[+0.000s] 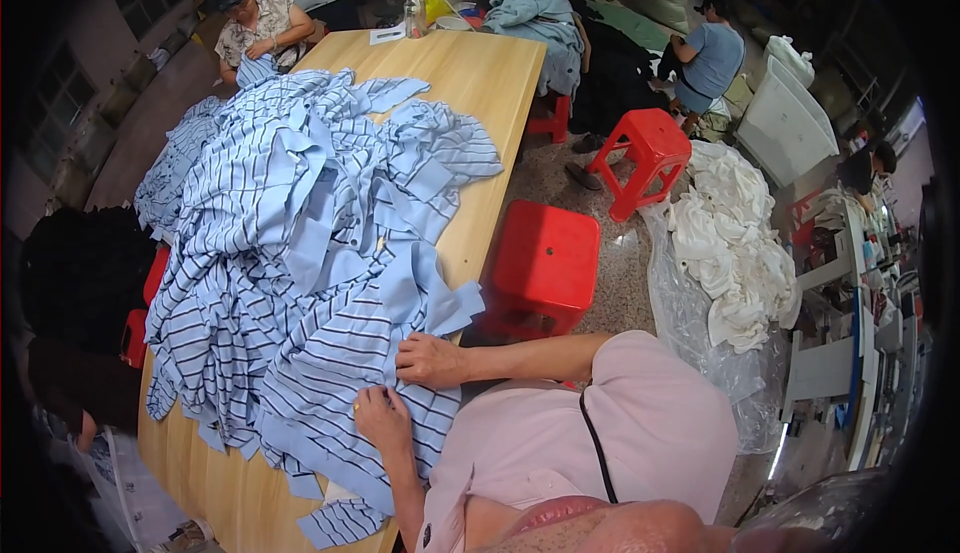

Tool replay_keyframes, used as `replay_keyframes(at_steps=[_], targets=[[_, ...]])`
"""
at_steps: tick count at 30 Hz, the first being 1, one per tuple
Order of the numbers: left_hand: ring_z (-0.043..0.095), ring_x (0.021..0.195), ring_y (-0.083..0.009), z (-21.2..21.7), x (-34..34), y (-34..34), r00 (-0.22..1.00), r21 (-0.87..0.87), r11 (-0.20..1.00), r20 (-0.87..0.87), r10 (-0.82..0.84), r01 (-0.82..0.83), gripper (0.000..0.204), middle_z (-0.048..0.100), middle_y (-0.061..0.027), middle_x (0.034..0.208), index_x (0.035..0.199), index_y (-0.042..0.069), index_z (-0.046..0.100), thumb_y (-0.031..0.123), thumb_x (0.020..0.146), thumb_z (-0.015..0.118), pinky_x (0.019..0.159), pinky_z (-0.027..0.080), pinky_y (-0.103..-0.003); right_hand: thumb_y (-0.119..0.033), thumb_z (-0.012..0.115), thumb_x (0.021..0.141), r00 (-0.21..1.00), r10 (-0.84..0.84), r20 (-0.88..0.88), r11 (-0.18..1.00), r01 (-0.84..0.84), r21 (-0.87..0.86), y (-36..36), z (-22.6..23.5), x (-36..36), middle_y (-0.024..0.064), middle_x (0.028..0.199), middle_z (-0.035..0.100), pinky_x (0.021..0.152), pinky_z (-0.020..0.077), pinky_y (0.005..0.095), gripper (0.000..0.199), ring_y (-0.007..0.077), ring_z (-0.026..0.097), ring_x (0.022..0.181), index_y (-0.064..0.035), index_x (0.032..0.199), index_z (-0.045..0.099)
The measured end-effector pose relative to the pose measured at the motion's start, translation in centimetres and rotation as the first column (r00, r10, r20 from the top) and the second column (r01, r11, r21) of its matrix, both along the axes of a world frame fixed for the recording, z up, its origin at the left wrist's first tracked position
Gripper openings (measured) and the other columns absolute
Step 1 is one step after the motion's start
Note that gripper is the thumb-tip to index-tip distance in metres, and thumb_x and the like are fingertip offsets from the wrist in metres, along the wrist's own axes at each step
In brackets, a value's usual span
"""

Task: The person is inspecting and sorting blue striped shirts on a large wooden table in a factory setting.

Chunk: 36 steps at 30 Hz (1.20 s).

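On the near end of the long wooden table (480, 83), both hands are laid on a blue striped garment (345, 358) at the front of a large heap (300, 223) of like pieces. The left hand (380, 418) is seen palm down with the fingers curled, pinching a fold of the striped cloth; a ring is worn on one finger, and its forearm is brought in from the lower edge, running up toward the heap. The right hand (428, 361) is set just beyond it, palm down, fingers bent and pressed into the same cloth, though whether a fold is actually gripped cannot be told; its forearm is stretched in from the right, nearly level, out of a pink sleeve (640, 403). The two hands are close together but not touching. The garment is spread flat with its long axis running from the table's near edge up and away toward the heap, its stripes lying roughly across that line; a plain blue band of it points right, toward the table's edge. Beside the table two red stools (545, 263) are stood, and a clear bag of white cloth (735, 243) is placed on the floor further right. At the far end another person (255, 28) is seated, handling striped cloth.
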<state>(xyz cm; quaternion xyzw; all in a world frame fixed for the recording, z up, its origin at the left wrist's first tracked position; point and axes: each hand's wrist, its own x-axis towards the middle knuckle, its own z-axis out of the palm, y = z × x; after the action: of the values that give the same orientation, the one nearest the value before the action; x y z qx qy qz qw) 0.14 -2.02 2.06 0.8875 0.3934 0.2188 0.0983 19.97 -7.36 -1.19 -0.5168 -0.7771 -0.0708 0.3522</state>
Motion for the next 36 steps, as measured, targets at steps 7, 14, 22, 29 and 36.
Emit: replay_keyframes(at_steps=[7, 14, 22, 29, 36], targets=[[0.065, 0.098, -0.0393, -0.1, 1.7, 0.2, 0.995, -0.102, 0.995, 0.101, -0.006, 0.016, 0.027, 0.066, -0.0170, 0.104, 0.107, 0.001, 0.066, 0.003, 0.081, 0.069, 0.084, 0.054, -0.049, -0.019, 0.066, 0.084, 0.990, -0.100, 0.102, 0.986, 0.112, -0.120, -0.6, -0.6, -1.5, 0.0024, 0.100, 0.063, 0.085, 0.0463, 0.0365, 0.024, 0.0210, 0.060, 0.099, -0.0079, 0.104, 0.071], [0.067, 0.096, -0.0381, -0.9, 2.2, 0.6, 0.995, -0.027, 0.999, 0.096, 0.033, -0.030, 0.016, 0.069, -0.0163, 0.100, 0.106, 0.001, 0.069, 0.009, 0.092, 0.070, 0.081, 0.054, -0.049, -0.018, 0.064, 0.085, 0.995, -0.092, 0.039, 0.990, 0.096, -0.105, -0.6, -0.6, -1.2, 0.0044, 0.104, 0.064, 0.085, 0.0457, 0.0363, 0.021, 0.0215, 0.060, 0.100, -0.0080, 0.101, 0.073], [0.066, 0.091, -0.0388, -1.6, 2.1, 0.3, 0.972, -0.039, 0.999, 0.233, -0.014, 0.024, 0.016, 0.068, -0.0164, 0.097, 0.106, 0.000, 0.069, 0.014, 0.098, 0.071, 0.076, 0.052, -0.048, -0.010, 0.068, 0.084, 0.977, -0.118, -0.177, 0.993, 0.110, -0.051, -0.5, 0.7, -0.7, 0.0143, 0.126, 0.063, 0.072, 0.0577, 0.0408, 0.031, 0.0281, 0.070, 0.091, -0.0026, 0.115, 0.068], [0.065, 0.088, -0.0367, -1.7, 2.4, -0.1, 0.984, 0.075, 0.997, 0.176, -0.026, 0.013, 0.015, 0.066, -0.0148, 0.093, 0.104, 0.001, 0.069, 0.006, 0.090, 0.073, 0.075, 0.052, -0.048, -0.009, 0.070, 0.083, 0.995, -0.095, -0.022, 0.966, 0.087, -0.242, 2.5, 0.5, 0.1, 0.0104, 0.123, 0.068, 0.066, 0.0615, 0.0361, 0.022, 0.0237, 0.074, 0.095, -0.0052, 0.104, 0.067], [0.065, 0.090, -0.0357, -1.9, 2.6, 0.0, 0.972, 0.030, 0.997, 0.220, -0.082, 0.078, 0.011, 0.067, -0.0146, 0.096, 0.104, 0.002, 0.071, 0.001, 0.094, 0.069, 0.079, 0.053, -0.047, -0.013, 0.072, 0.083, 0.994, 0.049, -0.102, 0.999, -0.049, 0.006, -0.7, 1.2, 0.8, 0.0053, 0.094, 0.063, 0.061, 0.0564, 0.0344, 0.015, 0.0235, 0.067, 0.082, -0.0063, 0.095, 0.067]])
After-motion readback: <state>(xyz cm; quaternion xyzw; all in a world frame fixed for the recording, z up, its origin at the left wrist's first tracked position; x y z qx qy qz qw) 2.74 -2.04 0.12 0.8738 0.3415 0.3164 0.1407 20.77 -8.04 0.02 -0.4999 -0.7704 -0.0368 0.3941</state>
